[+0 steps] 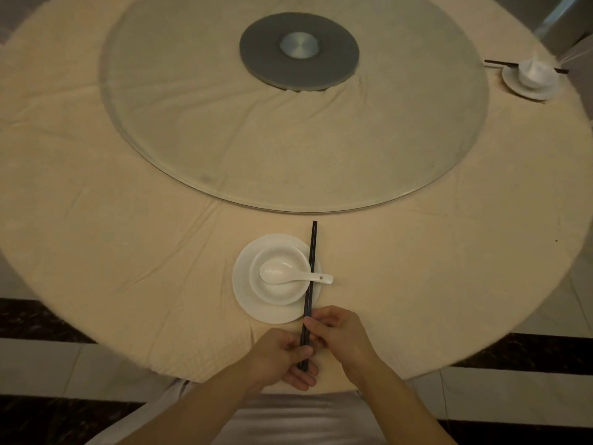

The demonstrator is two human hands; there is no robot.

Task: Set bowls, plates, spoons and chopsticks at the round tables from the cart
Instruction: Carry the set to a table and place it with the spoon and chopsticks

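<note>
From my remote seat I read the scene left to right: a wrinkled beige tablecloth (96, 252) covers the round table, and a big clear glass turntable (224, 139) sits on it, carried by a flat grey disc (263, 59) with a brushed metal hub (299, 44). Near the front edge lies 1 smooth white round plate (244, 284). A white bowl (282, 295) rests on it, and a glossy white ceramic spoon (279, 273) lies in the bowl, handle pointing right past the rim. My left hand (282, 358) curls its fingers round the near ends of 2 thin, straight, dark chopsticks (312, 261). The pair runs away from me, side by side, along the bowl's right side and over the plate's right rim, crossing the spoon handle; I cannot tell which lies on top. My right hand (340, 332) pinches the same sticks just above the left one. Far right, near the table edge, a second white plate (513, 83) holds a blurred bowl (536, 73), with dark sticks (500, 63) behind it
</note>
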